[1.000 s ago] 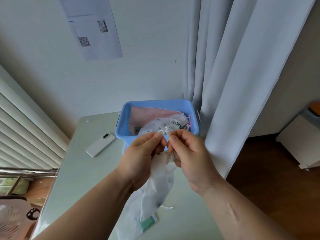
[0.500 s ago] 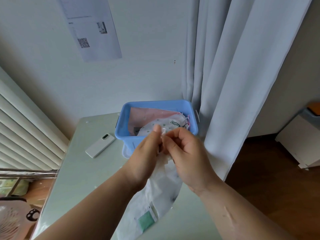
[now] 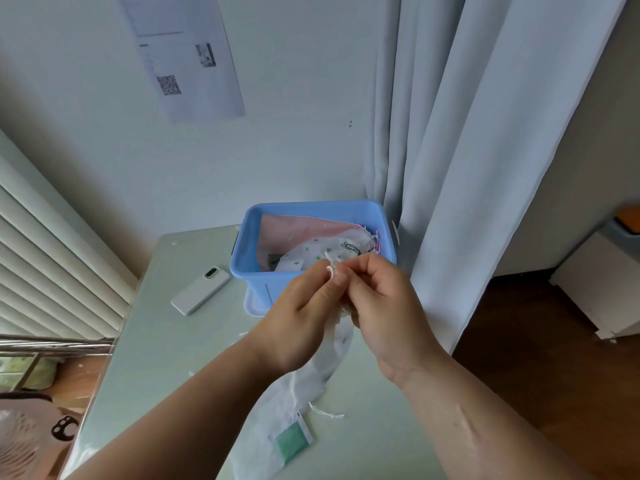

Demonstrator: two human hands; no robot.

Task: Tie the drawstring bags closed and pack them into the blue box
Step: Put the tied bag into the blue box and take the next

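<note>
- While I watch through the head camera, the biggest thing in view is a pale green table (image 3: 166, 344) set against a white wall, with a grey curtain (image 3: 460, 168) hanging at its far right corner.
- At the far edge of the table stands the blue box (image 3: 313, 211), open at the top. It already holds a pink bag (image 3: 294, 228) and a white bag with small green prints (image 3: 322, 247), so I judge the packing to be partly done.
- A white phone (image 3: 201, 291) lies flat on the table, left of the box and apart from it.
- Hanging from the hands above the table is a white drawstring bag (image 3: 308, 382), with a green label (image 3: 291, 441) at its lower end, which rests on the table near me.
- The left hand (image 3: 298, 323) is closed, thumb and fingers pinching the gathered neck of the bag.
- The right hand (image 3: 384, 306) is also closed, fingertips pinched against those of the left.
- Between the fingertips of both hands a short loop of white string (image 3: 330, 267) sticks up, just in front of the near wall of the box.
- I judge the step in hand to be tying this bag shut; I cannot tell whether the knot is formed yet.
- My next move calls for pulling the string ends apart to tighten the knot, then lifting the bag forward into the box on top of the others.
</note>
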